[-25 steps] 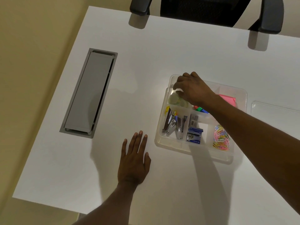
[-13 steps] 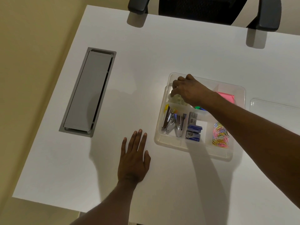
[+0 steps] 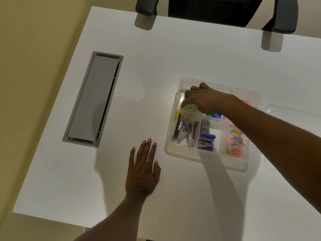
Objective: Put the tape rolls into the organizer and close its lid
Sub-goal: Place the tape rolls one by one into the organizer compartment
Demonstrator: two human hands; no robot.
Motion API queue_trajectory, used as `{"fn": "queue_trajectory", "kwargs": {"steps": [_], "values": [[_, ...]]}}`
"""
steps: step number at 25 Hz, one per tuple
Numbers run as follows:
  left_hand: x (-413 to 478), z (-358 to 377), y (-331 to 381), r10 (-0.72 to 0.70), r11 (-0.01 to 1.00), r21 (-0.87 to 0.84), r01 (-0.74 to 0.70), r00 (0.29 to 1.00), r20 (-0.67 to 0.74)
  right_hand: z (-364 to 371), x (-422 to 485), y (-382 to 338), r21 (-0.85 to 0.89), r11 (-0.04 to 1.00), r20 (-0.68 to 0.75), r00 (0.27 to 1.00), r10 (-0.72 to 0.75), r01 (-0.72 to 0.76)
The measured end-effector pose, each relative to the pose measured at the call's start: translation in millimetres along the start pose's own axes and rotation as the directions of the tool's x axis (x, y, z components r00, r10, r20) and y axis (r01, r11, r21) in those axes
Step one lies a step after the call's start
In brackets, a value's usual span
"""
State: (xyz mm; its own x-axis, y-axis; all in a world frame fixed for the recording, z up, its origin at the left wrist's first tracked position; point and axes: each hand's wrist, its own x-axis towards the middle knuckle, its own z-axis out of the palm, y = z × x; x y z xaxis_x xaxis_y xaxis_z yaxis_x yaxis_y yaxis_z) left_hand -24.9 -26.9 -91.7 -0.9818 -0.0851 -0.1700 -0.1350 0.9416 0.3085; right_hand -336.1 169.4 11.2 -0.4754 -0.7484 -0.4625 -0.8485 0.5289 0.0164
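A clear plastic organizer (image 3: 180,151) with several compartments stands on the white table, right of centre. My right hand (image 3: 203,99) reaches down into its far-left compartment, fingers curled over a pale, translucent tape roll (image 3: 190,108) that lies there. The hand hides most of the roll. My left hand (image 3: 142,173) rests flat on the table, palm down and fingers spread, just left of the organizer's near corner. The clear lid (image 3: 293,112) lies on the table to the right of the organizer, partly cut off by the frame edge.
The organizer also holds staplers (image 3: 184,130), blue staple boxes (image 3: 206,141), coloured paper clips (image 3: 235,143) and pink sticky notes (image 3: 245,102). A grey cable hatch (image 3: 94,100) is set into the table at left. A black office chair (image 3: 217,9) stands beyond the far edge.
My right hand has sunk lower into the far-left compartment with the tape roll. My left hand has stayed flat in the same spot.
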Motion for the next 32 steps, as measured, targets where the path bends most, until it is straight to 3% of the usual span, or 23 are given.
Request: {"fn": "queue_trajectory", "kwargs": {"steps": [15, 18, 20, 22, 24, 28, 32], "values": [[0.1, 1.7, -0.1, -0.005, 1.000, -0.013, 0.005, 1.000, 0.007, -5.4, 4.7, -8.5, -0.067, 0.997, -0.042, 0.998, -0.036, 0.033], [-0.4, 2.5, -1.2, 0.000, 1.000, -0.012, 0.000, 1.000, 0.005, -3.8, 1.5, -6.8, 0.005, 1.000, -0.052, 0.999, -0.011, 0.011], [-0.6, 3.1, -2.2, 0.004, 1.000, -0.012, -0.004, 1.000, 0.000, -2.9, -2.2, -0.8, 0.142, 0.987, -0.192, 0.976, 0.107, -0.080], [-0.5, 4.0, -1.6, 0.005, 1.000, -0.015, -0.005, 1.000, -0.003, -2.7, -7.7, 10.2, 0.328, 0.916, -0.339, 0.876, 0.343, -0.232], [-1.3, 4.6, -1.2, 0.007, 1.000, -0.020, -0.007, 1.000, -0.005, 0.6, -13.0, 14.3, 0.415, 0.852, -0.372, 0.795, 0.478, -0.318], [-0.9, 6.2, -3.2, 0.010, 1.000, -0.023, -0.010, 1.000, -0.010, 16.9, -17.9, -1.2, 0.225, 0.955, -0.320, 0.911, 0.261, -0.194], [-0.3, 9.5, -4.9, 0.011, 1.000, -0.010, -0.011, 1.000, -0.014, 31.3, -16.4, -2.9, 0.134, 0.971, -0.219, 0.950, 0.222, -0.196]]}}
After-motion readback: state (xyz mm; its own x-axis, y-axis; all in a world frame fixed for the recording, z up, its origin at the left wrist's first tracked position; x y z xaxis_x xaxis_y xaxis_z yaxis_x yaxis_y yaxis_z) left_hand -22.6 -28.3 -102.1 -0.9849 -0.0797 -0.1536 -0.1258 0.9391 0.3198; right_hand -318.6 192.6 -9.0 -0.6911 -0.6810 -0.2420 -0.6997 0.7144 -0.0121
